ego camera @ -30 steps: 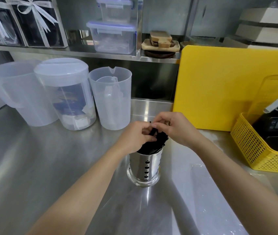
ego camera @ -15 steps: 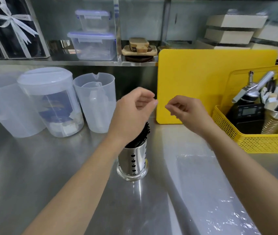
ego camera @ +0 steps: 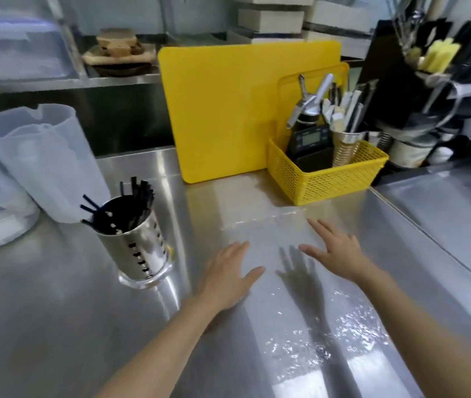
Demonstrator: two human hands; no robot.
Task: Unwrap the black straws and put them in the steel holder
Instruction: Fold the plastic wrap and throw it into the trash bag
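Where the steel counter (ego camera: pixel 42 311) runs widest, in the near left, the steel holder (ego camera: pixel 138 248) stands upright with the black straws (ego camera: pixel 131 202) in it, their ends fanning above its rim, some leaning left. Just behind and left of it: a translucent pitcher (ego camera: pixel 42 162), near but apart. To its right, a strip of bare steel, then the left hand (ego camera: pixel 225 278): fingers straight and spread, palm down, holding nothing, low on a sheet of clear film (ego camera: pixel 314 349) that lies flat on the counter. The right hand (ego camera: pixel 340 254) is likewise spread flat with nothing in its grasp; it casts a shadow on the film, and contact cannot be told. The film's far edge lies short of the yellow cutting board (ego camera: pixel 228 110), which stands upright at the back, and of the yellow basket (ego camera: pixel 329 179) of tools touching the board's right side. The counter's right edge (ego camera: pixel 429 239) runs diagonally past the right hand, well apart from the holder.
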